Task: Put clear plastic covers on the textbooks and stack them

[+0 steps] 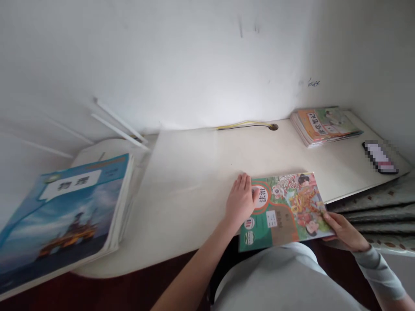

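A textbook [285,224] with a green, orange and brown illustrated cover lies sideways at the table's front edge, partly over my lap. My left hand [241,198] is at its left end, thumb on the cover and fingers along the upper left corner. At the other end my right hand [346,231] grips the edge, thumb on top and fingers underneath, mostly hidden. Left of the book, a translucent plastic sheet [184,160] appears to lie on the white table [253,151].
A stack of blue-covered books [74,216] stands on the left. At the back right sits a pile of booklets [324,125], with a phone [380,157] beside it. Yellow and dark cables [243,124] run along the wall to a hole. A patterned curtain [372,216] hangs at right.
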`<control>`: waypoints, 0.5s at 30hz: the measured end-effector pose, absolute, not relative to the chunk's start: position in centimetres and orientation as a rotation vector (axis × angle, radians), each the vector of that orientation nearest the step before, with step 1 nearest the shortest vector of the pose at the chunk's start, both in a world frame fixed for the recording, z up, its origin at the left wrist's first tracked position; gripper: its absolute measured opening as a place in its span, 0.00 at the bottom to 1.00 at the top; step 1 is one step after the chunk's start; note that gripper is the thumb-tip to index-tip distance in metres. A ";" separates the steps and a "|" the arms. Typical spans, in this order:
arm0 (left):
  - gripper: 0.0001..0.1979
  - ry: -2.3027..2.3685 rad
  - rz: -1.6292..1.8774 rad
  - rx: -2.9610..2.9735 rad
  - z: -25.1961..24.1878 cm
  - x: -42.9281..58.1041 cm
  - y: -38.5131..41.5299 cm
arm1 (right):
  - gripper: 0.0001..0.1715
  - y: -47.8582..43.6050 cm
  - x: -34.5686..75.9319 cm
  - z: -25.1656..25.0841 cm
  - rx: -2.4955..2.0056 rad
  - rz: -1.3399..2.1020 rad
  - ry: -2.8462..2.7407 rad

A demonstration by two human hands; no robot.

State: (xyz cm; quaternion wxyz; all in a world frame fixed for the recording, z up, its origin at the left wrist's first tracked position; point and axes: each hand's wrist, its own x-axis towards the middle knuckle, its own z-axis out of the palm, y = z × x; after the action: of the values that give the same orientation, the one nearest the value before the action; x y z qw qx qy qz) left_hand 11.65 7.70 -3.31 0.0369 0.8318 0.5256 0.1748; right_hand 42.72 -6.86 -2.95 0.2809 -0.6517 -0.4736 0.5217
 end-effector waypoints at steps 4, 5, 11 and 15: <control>0.32 1.518 0.598 2.511 -3.6 11.6 6.6 | 0.15 -7.2 41.8 -1.0 -1.378 1.593 -0.974; 0.32 1.490 0.631 2.493 -3.7 11.4 6.7 | 0.14 -6.9 42.0 -0.1 -1.365 1.564 -0.936; 0.31 1.442 0.871 2.329 -3.9 10.0 6.5 | 0.11 0.1 49.8 4.4 -1.379 1.299 -0.741; 0.31 1.474 0.784 2.394 -4.0 9.9 5.3 | 0.06 8.1 57.3 6.8 -1.468 1.010 -0.757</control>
State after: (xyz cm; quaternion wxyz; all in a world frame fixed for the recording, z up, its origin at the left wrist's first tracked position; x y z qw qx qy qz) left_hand 9.87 5.33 -3.96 0.1114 0.8152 0.5018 0.2668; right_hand 57.31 8.09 6.83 0.5669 -0.6245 -0.3220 0.4299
